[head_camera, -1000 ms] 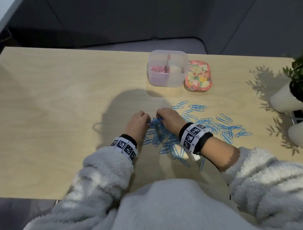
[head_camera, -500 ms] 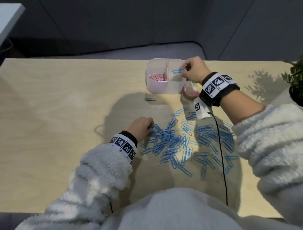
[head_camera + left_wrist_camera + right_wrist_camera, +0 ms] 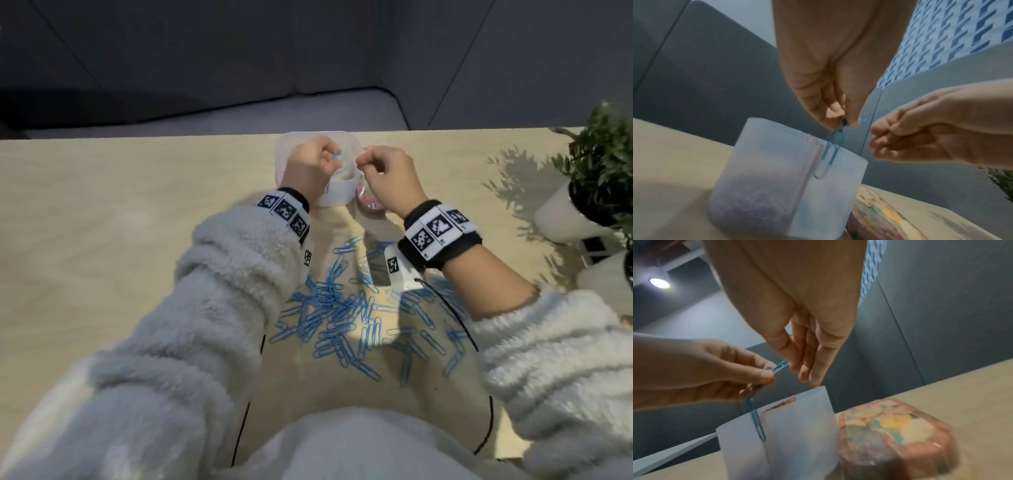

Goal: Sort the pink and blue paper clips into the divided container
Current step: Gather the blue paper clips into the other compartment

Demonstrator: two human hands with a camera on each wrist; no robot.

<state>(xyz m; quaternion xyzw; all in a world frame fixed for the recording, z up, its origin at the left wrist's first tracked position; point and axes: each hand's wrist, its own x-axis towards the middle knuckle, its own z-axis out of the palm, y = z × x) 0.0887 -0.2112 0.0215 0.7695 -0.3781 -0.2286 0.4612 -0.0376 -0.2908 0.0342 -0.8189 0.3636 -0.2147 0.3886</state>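
Overhead, both hands hover at the container [image 3: 337, 200] by the far edge of the worktop [image 3: 102, 205], a patterned lid [image 3: 368, 205] just beside it. The left hand [image 3: 308, 171] pinches blue clips [image 3: 338, 157]; the right hand [image 3: 390, 174] is loosely curled and seems to hold nothing. A loose pile of blue clips [image 3: 342, 318] lies nearer the body.

From the left wrist, thumb and fingertips [image 3: 831, 113] nip the top of a short chain of linked clips, which dangles into the right-hand compartment; pink clips [image 3: 752, 207] fill the other.

From the right wrist, another clip [image 3: 780, 367] sticks out above the pinch.

Judging by looks, these are light, springy, slippery wire pieces that snag together; a fingertip pinch on one loop end suits them best.
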